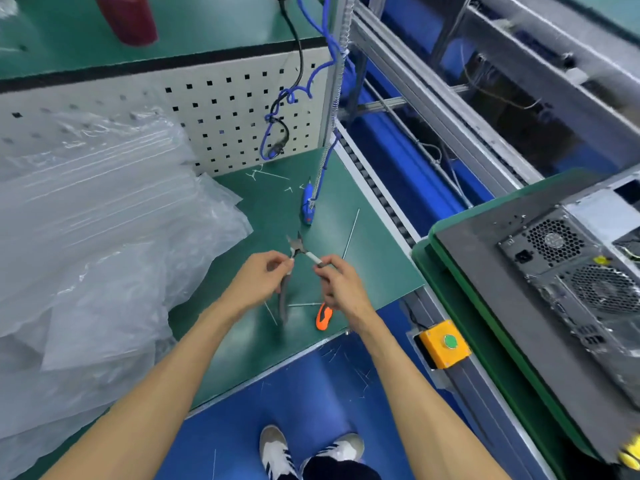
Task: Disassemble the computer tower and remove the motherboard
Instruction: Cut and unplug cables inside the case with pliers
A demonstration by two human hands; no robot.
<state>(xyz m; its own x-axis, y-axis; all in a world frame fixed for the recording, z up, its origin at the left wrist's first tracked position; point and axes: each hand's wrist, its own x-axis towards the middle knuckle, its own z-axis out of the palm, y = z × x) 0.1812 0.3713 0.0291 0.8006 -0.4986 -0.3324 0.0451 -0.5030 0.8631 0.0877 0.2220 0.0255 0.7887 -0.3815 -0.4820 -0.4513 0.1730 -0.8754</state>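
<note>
Left hand: grips side cutters, jaws up. Right hand: pinches white-tipped piece against the jaws, likely for trimming. Computer tower: far right of the right hand, untouched.

Views: one. Head-worn wide-angle camera, looking forward and steeply down from standing height.
Near field: both forearms enter from the bottom edge; left hand and right hand meet close to frame centre, above the green bench mat.
Bottom edge: the wearer's shoes on the blue floor, almost straight below the lens.
Right edge: computer tower, partly cropped.
Upper field: perforated back panel; straight lines bow toward the frame edges.
Shared coverage: none, single view.
</note>
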